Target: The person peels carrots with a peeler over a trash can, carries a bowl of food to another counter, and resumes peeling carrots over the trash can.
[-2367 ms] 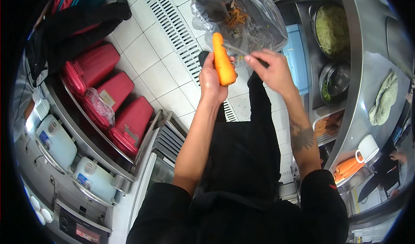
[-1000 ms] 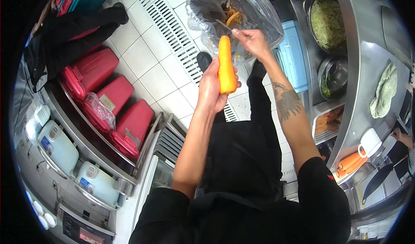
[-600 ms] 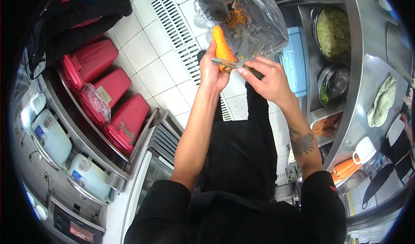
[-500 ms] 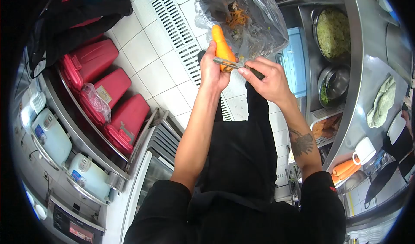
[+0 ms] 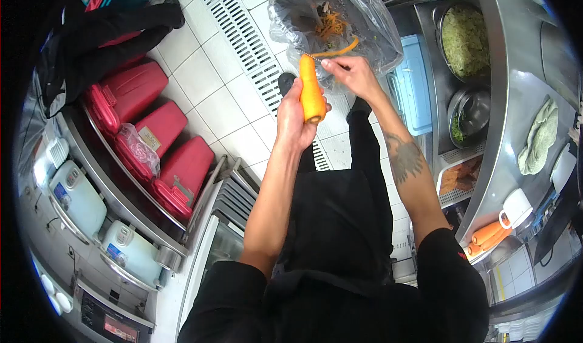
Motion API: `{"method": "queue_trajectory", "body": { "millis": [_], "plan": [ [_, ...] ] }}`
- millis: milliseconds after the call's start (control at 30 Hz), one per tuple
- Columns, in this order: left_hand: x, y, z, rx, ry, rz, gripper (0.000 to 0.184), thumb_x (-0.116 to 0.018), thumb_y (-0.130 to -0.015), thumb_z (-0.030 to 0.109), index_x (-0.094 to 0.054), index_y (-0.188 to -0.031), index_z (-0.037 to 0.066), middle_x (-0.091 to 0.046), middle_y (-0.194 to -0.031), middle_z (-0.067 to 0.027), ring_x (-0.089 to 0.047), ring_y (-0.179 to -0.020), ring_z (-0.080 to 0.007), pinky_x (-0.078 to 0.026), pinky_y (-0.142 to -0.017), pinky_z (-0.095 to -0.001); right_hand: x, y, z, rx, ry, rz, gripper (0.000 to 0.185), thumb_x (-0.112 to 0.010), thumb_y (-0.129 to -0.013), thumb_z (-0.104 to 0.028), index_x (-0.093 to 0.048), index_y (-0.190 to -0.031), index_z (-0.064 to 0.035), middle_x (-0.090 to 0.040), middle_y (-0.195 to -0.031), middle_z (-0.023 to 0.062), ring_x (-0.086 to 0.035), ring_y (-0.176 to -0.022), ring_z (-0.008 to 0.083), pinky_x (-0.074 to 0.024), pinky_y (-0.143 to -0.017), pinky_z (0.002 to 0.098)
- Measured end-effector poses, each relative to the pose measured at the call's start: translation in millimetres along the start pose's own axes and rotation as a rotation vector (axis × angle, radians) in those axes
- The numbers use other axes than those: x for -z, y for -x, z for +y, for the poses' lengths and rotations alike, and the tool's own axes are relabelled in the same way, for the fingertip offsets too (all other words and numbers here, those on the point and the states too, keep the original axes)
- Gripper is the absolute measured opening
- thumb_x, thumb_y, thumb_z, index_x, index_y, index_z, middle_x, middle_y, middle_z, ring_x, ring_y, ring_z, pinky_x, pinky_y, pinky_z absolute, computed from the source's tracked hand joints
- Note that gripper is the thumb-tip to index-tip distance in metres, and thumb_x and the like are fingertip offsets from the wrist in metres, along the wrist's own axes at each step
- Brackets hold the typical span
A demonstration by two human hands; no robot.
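My left hand (image 5: 296,113) is wrapped round the thick end of a bright orange carrot (image 5: 311,94), its narrow tip pointing away from me. At that tip my right hand (image 5: 353,75) grips a peeler (image 5: 316,58), most of whose handle is hidden by the fingers. A long strip of carrot peel (image 5: 341,48) trails from near the peeler over the bin. Just beyond both hands gapes a bin lined with a clear plastic bag (image 5: 379,45), with orange peelings (image 5: 330,24) and dark scraps inside.
Red lidded bins (image 5: 185,170) line the left side; a person's black-clad leg (image 5: 136,30) is beyond them. On the right are a pot of shredded vegetable (image 5: 464,39), a metal bowl (image 5: 473,115), a blue lid (image 5: 414,94), a cloth (image 5: 539,136), a white mug (image 5: 516,208) and carrots (image 5: 487,236).
The peeler has moved from the carrot's thick end out to its tip, and a long peel strip now hangs there. The carrot has shifted slightly toward me.
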State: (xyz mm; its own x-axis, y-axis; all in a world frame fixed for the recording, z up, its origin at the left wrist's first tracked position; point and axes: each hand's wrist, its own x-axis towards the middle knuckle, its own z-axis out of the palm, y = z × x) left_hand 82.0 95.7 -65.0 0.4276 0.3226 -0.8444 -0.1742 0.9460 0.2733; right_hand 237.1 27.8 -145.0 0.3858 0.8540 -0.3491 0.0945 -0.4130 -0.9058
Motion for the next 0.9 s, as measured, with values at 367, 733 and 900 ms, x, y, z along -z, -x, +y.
{"method": "queue_trajectory", "body": {
  "millis": [367, 733, 900],
  "plan": [
    [2.0, 54.8, 13.3, 0.102, -0.335, 0.065, 0.034, -0.045, -0.099, 0.039, -0.055, -0.112, 0.008, -0.060, -0.087, -0.0033, -0.058, -0.071, -0.0133, -0.050, -0.064, -0.0330, -3.0, 7.4, 49.9, -0.642, -0.472, 0.030, 0.041, -0.053, -0.094, -0.047, -0.064, -0.082, -0.0091, -0.053, -0.062, -0.0001, -0.047, -0.049, 0.0116, -0.0375, -0.042, 0.0298],
    [-98.0, 153.3, -71.6, -0.207, -0.845, -0.216, 0.046, -0.040, -0.097, 0.021, -0.044, -0.138, 0.001, -0.056, -0.119, -0.0086, -0.055, -0.105, -0.0171, -0.044, -0.092, -0.0313, 88.9, 244.9, -148.2, -0.145, -0.931, 0.386, 0.031, -0.069, -0.090, -0.032, -0.059, -0.102, -0.0053, -0.052, -0.074, -0.0038, -0.037, -0.048, 0.0012, -0.0263, -0.041, 0.0206],
    [-179.9, 233.2, -156.1, -0.281, -1.056, -0.556, 0.045, -0.038, -0.102, 0.023, -0.040, -0.143, 0.003, -0.052, -0.130, -0.0107, -0.051, -0.116, -0.0198, -0.042, -0.096, -0.0307, 142.8, 336.6, -160.6, -0.113, -0.986, 0.741, 0.046, -0.076, -0.084, -0.033, -0.056, -0.113, -0.0036, -0.058, -0.090, 0.0013, -0.048, -0.060, 0.0034, -0.0372, -0.047, 0.0195]
  ]
}}
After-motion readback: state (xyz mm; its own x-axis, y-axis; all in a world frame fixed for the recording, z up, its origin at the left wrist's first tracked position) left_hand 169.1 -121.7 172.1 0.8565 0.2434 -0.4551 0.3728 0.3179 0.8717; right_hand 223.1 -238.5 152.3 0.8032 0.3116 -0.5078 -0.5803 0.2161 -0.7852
